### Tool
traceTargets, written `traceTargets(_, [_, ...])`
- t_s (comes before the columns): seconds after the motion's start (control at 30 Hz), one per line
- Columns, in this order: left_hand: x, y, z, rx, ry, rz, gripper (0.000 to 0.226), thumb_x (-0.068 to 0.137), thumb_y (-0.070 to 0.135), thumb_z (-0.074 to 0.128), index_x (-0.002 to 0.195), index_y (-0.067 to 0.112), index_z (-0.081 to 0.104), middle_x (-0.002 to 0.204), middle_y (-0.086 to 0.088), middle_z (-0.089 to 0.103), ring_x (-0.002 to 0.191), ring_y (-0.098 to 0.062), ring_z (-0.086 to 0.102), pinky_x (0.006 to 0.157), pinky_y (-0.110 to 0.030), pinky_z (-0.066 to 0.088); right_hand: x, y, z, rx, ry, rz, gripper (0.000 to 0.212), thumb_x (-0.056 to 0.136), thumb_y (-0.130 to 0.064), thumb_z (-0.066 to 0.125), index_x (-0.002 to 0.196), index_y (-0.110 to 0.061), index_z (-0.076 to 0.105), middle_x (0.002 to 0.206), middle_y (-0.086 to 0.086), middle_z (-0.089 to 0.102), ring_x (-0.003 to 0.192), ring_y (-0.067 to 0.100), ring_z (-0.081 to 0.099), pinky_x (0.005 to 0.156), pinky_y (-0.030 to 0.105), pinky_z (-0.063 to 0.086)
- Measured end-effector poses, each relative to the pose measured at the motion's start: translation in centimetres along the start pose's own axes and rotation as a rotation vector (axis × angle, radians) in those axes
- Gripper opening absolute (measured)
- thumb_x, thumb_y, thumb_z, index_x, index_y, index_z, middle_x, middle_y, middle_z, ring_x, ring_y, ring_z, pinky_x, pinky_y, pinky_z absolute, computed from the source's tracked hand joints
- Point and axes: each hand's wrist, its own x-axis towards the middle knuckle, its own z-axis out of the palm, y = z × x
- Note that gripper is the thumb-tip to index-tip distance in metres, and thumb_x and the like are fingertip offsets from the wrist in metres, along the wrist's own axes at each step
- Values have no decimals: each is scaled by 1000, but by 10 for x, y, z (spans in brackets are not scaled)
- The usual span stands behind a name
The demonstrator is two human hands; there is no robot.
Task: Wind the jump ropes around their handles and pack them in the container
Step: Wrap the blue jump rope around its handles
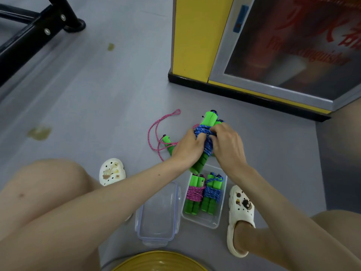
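Two wound ropes [195,193] lie in the container [220,222] at the bottom, the left hand [187,147] and right hand [226,141] grip the blue rope [205,131] in curled fingers, and the pink rope [154,133] lies loose.

Grey floor [109,90], yellow cabinet [197,36] w/ glass door [293,45], black frame [29,34]

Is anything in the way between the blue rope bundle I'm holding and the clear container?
Nothing visible does. The clear plastic container sits open near the blue rope wound on green foam handles; its clear lid lies beside it. Two wound rope bundles lie inside.
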Motion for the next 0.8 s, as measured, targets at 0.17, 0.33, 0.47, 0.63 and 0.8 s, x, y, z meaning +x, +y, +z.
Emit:
traceTargets(0.17, [1,-8,-1,-38,-56,12,37,99,41,33,118,11,46,112,-11,61,104,-28,57,91,-39,45,4,5,3,-52,-94,-71,17,96,-12,50,106,-2,60,106,14,56,88,31,57,71,35,42])
traceTargets(0.33, [6,-12,1,-21,-42,10,34,98,40,38,117,13,46,110,-10,63,102,-29,60,91,-44,47,5,5,1,83,-70,-41,18,93,-13,55,102,1,63,102,16,59,87,28,57,74,34,44])
traceTargets(0.47, [3,-12,5,30,-25,14,34,97,39,39,117,13,46,110,-10,63,101,-29,59,90,-44,47,5,5,-1,102,-54,12,11,86,-11,60,93,-2,63,88,10,57,77,22,54,65,25,34])
traceTargets(0.63, [4,-12,11,121,-20,29,38,98,42,36,118,10,46,108,-11,64,100,-31,60,88,-44,47,0,-5,-5,-70,-123,72,7,92,-6,48,96,-2,53,101,14,57,81,29,53,64,37,38])
traceTargets(0.8, [1,-10,15,156,-24,85,34,100,41,37,111,11,47,104,-11,65,96,-32,61,85,-42,48,-10,-10,-6,-277,-168,42,19,91,3,48,109,-2,47,111,15,52,84,31,54,62,32,30])
